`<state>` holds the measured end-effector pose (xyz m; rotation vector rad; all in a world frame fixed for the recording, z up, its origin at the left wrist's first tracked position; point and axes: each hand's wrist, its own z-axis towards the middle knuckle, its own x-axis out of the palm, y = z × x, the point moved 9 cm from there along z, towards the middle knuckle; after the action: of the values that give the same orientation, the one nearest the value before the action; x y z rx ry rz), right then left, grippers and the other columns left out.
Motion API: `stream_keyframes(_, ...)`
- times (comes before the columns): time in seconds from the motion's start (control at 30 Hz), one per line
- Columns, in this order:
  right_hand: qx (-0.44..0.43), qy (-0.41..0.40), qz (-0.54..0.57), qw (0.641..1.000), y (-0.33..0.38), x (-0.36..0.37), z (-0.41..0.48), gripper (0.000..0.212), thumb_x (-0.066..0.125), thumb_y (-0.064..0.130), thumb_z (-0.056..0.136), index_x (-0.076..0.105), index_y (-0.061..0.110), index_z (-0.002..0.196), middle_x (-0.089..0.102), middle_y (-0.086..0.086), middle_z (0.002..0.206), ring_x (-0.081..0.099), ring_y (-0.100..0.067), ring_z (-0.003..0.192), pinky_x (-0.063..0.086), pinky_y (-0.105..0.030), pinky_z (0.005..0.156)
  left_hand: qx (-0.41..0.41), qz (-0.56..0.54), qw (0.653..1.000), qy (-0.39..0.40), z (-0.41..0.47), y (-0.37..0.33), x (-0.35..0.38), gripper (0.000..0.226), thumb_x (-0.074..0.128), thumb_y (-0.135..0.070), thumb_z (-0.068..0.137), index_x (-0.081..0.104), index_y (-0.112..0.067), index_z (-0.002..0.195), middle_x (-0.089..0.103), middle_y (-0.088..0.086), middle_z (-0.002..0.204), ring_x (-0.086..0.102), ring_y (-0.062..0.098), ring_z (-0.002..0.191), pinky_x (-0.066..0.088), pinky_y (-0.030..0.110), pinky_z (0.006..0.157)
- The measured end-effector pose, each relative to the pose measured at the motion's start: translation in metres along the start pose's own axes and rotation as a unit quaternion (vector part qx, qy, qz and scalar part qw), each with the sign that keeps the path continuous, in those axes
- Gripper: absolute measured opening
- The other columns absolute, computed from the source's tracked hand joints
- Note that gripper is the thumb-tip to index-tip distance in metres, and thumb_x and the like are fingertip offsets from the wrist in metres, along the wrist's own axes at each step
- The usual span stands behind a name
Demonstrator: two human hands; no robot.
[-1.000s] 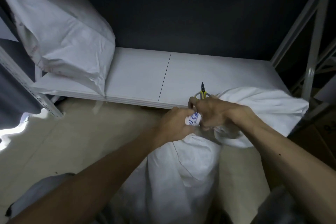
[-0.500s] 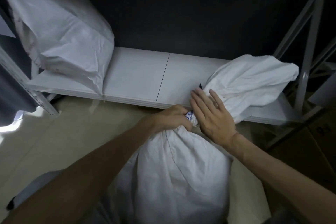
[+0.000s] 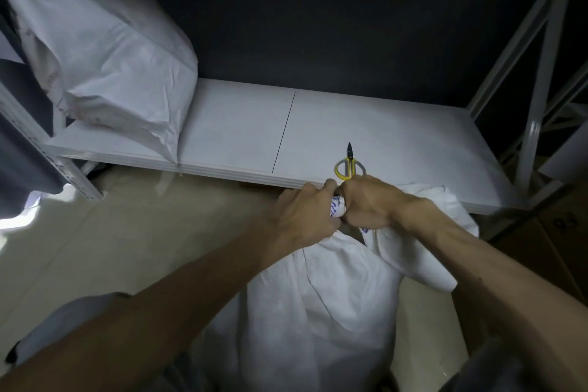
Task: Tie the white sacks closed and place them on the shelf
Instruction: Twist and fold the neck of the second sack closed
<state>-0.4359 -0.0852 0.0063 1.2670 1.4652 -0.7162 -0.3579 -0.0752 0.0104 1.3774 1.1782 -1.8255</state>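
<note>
Both hands clamped on the twisted, blue-printed neck (image 3: 337, 206) of the full white woven sack (image 3: 318, 312), which stood on the floor against the front edge of the white shelf board (image 3: 397, 134). The left hand (image 3: 305, 216) had its fingers curled round the neck; the right hand (image 3: 372, 204) gripped just beside it, touching. A tight twist, held low while binding, would probably serve best. Half a second earlier the right hand lay flat, fingers straight, and the loose flap (image 3: 423, 254) covered the yellow-handled scissors (image 3: 349, 166), now exposed.
</note>
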Motion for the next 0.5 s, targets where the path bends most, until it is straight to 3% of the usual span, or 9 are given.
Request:
stream_keyframes(0.13, 0.018, 0.057, 0.093, 0.994, -0.007, 0.004, 0.0, 0.03, 0.063, 0.008, 0.071, 0.044, 0.018, 0.05, 0.044, 0.006, 0.047, 0.044, -0.016, 0.051, 0.034, -0.026, 0.052, 0.076, 0.035, 0.995, -0.059, -0.005, -0.009, -0.005, 0.04, 0.057, -0.038, 0.09, 0.048, -0.016, 0.122, 0.068, 0.012, 0.101, 0.063, 0.038, 0.093, 0.038, 0.034, 0.069)
stream_keyframes(0.23, -0.008, 0.096, 0.078, 0.992, -0.001, 0.008, 0.002, 0.01, 0.064, 0.016, 0.073, 0.058, 0.024, 0.074, 0.062, 0.003, 0.068, 0.056, -0.018, 0.065, 0.045, -0.028, 0.06, 0.123, 0.032, 0.987, -0.094, -0.009, -0.009, -0.004, 0.049, 0.051, -0.037, 0.086, 0.057, -0.011, 0.126, 0.07, 0.015, 0.09, 0.066, 0.042, 0.08, 0.041, 0.035, 0.062)
stream_keyframes(0.33, -0.006, 0.096, 0.04, 0.995, -0.003, 0.008, 0.007, 0.031, 0.065, 0.027, 0.075, 0.045, 0.023, 0.098, 0.06, 0.002, 0.085, 0.059, -0.02, 0.079, 0.051, -0.035, 0.069, 0.123, 0.003, 0.99, -0.062, -0.011, -0.006, 0.0, 0.05, 0.049, -0.038, 0.085, 0.062, -0.006, 0.122, 0.07, 0.016, 0.091, 0.066, 0.042, 0.078, 0.051, 0.041, 0.063)
stream_keyframes(0.4, -0.001, 0.078, 0.05, 0.996, -0.005, 0.007, 0.01, 0.047, 0.069, 0.027, 0.078, 0.037, 0.019, 0.112, 0.061, -0.002, 0.089, 0.06, -0.023, 0.084, 0.053, -0.039, 0.074, 0.117, -0.046, 0.991, -0.037, -0.01, -0.003, -0.004, 0.039, 0.057, -0.031, 0.092, 0.06, -0.007, 0.123, 0.069, 0.013, 0.098, 0.064, 0.038, 0.087, 0.048, 0.039, 0.07)
stream_keyframes(0.43, -0.002, 0.064, 0.041, 0.997, -0.005, 0.007, 0.012, 0.056, 0.071, 0.03, 0.078, 0.034, 0.02, 0.118, 0.062, -0.003, 0.09, 0.06, -0.025, 0.088, 0.052, -0.042, 0.08, 0.104, -0.098, 0.99, -0.008, -0.008, 0.0, -0.003, 0.03, 0.061, -0.029, 0.093, 0.062, -0.011, 0.117, 0.067, 0.006, 0.095, 0.062, 0.033, 0.088, 0.045, 0.035, 0.07)
stream_keyframes(0.5, -0.015, -0.006, -0.056, 0.998, -0.001, 0.002, 0.009, 0.072, 0.072, 0.044, 0.074, 0.03, 0.02, 0.128, 0.062, -0.004, 0.1, 0.057, -0.027, 0.103, 0.042, -0.041, 0.097, 0.047, -0.187, 0.978, 0.08, -0.005, 0.01, 0.005, 0.009, 0.069, -0.026, 0.089, 0.06, -0.022, 0.086, 0.058, -0.006, 0.076, 0.055, 0.018, 0.073, 0.037, 0.024, 0.061)
